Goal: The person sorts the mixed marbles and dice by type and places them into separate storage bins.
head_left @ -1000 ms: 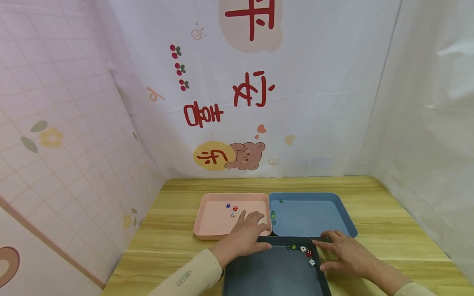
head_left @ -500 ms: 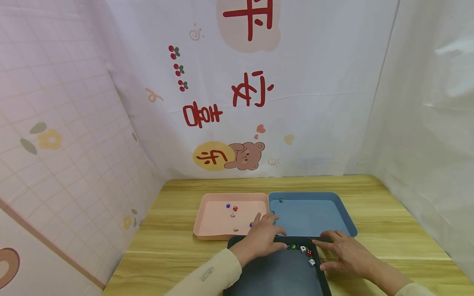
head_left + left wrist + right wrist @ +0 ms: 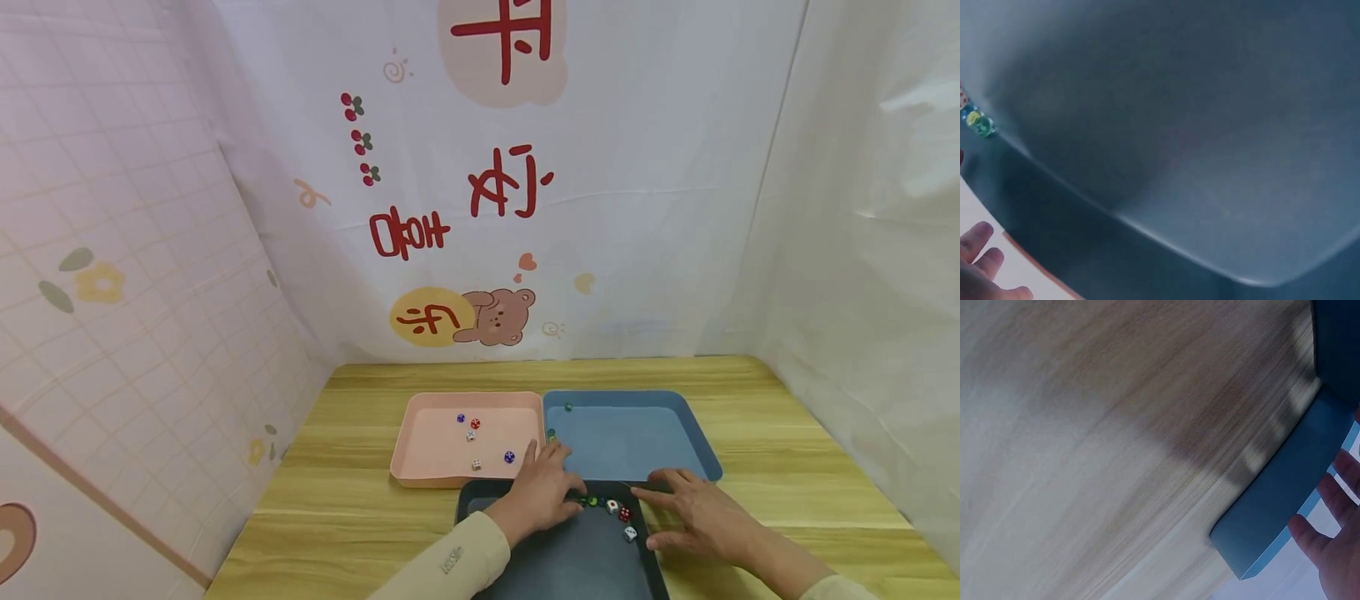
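Observation:
My left hand (image 3: pixel 538 492) is over the far edge of the dark grey tray (image 3: pixel 577 558), fingers loosely spread and holding nothing. Its thumb and index fingertip come close to a green glass marble (image 3: pixel 984 126) in the row along the tray's far wall. Farther right in that row are a yellow-green marble (image 3: pixel 593 502), a white die (image 3: pixel 612 507) and a red die (image 3: pixel 626 514); another white die (image 3: pixel 630 533) lies just nearer. At the tray's far right corner rests my right hand (image 3: pixel 701 518), fingers extended and touching the rim.
Behind stands a pink tray (image 3: pixel 431 442) with several dice, among them a blue die (image 3: pixel 509 457) and a red die (image 3: pixel 476 423). Beside it, a blue tray (image 3: pixel 630 437) holds a green marble (image 3: pixel 568 407) and others at its left wall, partly hidden by fingers.
My left hand has moved right and nearer, from over the pink tray to the marbles in the dark tray. A white die and a blue die there came into view. The right hand stays put.

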The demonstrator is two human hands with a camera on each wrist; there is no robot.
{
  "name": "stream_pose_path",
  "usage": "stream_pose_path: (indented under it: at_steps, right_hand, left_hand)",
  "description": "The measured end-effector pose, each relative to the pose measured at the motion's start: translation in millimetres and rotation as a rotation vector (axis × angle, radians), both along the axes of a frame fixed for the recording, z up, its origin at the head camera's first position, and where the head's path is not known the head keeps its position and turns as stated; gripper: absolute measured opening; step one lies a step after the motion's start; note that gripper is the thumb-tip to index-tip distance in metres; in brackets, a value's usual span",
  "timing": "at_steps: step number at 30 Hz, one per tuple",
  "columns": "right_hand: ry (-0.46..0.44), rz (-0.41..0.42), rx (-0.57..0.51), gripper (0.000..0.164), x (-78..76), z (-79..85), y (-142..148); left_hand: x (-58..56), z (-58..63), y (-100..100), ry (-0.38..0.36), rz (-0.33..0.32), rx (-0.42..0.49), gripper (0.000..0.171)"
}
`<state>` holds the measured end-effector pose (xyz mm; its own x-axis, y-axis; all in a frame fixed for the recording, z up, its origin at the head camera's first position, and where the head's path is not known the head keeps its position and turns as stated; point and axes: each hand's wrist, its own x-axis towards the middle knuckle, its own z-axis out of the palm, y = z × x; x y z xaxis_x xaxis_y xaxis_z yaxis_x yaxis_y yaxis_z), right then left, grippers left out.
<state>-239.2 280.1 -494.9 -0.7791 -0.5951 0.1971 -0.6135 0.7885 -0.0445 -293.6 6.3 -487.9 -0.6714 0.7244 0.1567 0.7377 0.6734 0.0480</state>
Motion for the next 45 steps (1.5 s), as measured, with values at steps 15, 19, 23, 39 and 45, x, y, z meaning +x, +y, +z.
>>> stream_pose_path:
  at_steps: [15, 19, 23, 39, 45]
  right_hand:
    - [-0.018, 0.0, -0.001, 0.066, 2.5, 1.8, -0.7]
    - [-0.019, -0.003, -0.004, 0.066, 2.9, 2.7, -0.7]
    - [-0.009, -0.006, 0.002, 0.066, 2.5, 3.4, -0.4]
    - [0.0, -0.001, -0.008, 0.065, 3.3, 1.6, 0.4]
    - [-0.003, -0.014, -0.009, 0.066, 2.8, -1.1, -0.1]
  left_hand:
    - [-5.5, -15.9, 7.6, 0.079, -0.008, -0.074, 0.017]
    - [-4.9, -15.4, 8.4, 0.097, -0.026, -0.075, 0.014]
    - [-3.9, -14.3, 8.4, 0.09, -0.036, -0.085, 0.013]
    - [-9.0, 12.2, 6.9, 0.058, -0.028, 0.087, 0.011]
    - [-22.5, 28.2, 7.9, 0.011, 0.091, 0.182, 0.011]
